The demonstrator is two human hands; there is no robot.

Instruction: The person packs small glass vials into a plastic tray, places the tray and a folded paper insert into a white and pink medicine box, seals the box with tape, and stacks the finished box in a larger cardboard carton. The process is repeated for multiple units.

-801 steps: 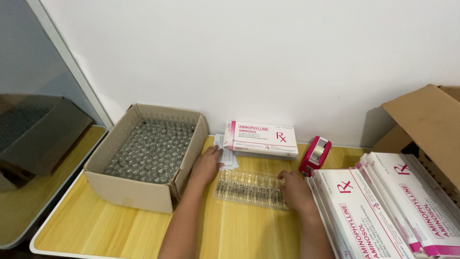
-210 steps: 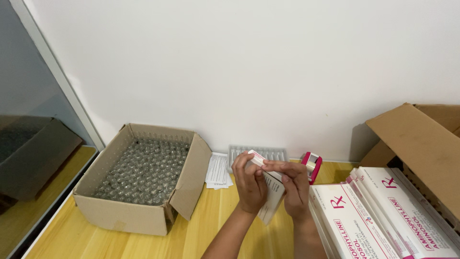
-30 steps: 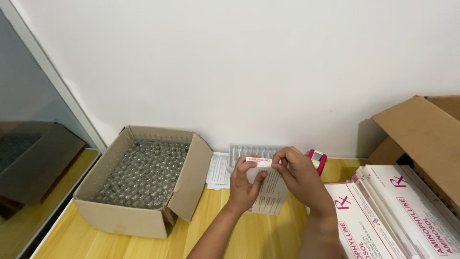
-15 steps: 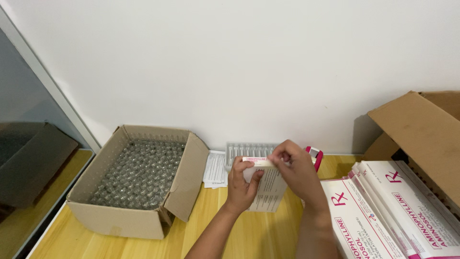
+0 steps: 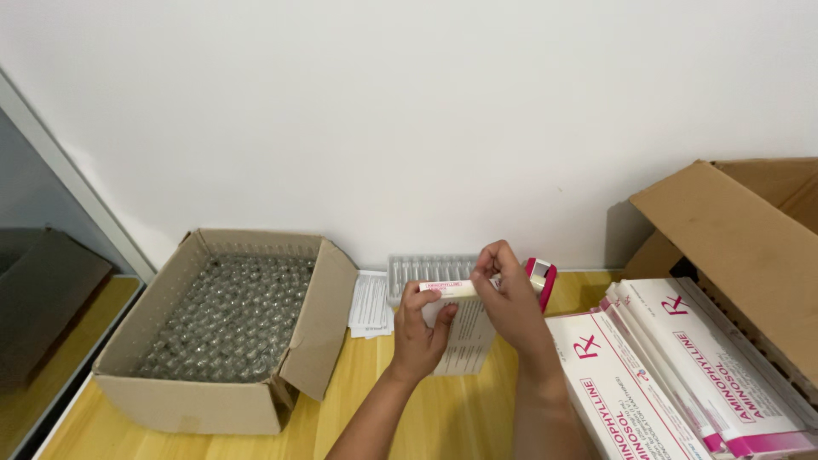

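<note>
Since half a second ago my right hand (image 5: 509,298) has slid a little along the white carton (image 5: 460,328), fingertips now pinched on its top flap. My left hand (image 5: 419,334) grips the carton from below, fingers closed around it. I hold it just right of the open cardboard box of glass vials (image 5: 226,328), above the wooden table (image 5: 358,417). To close it well, I judge I should press the flap squarely, keeping the carton steady.

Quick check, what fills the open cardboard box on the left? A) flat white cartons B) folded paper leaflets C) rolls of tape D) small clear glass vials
D: the open cardboard box is packed with rows of small clear glass vials, seen from above.
</note>
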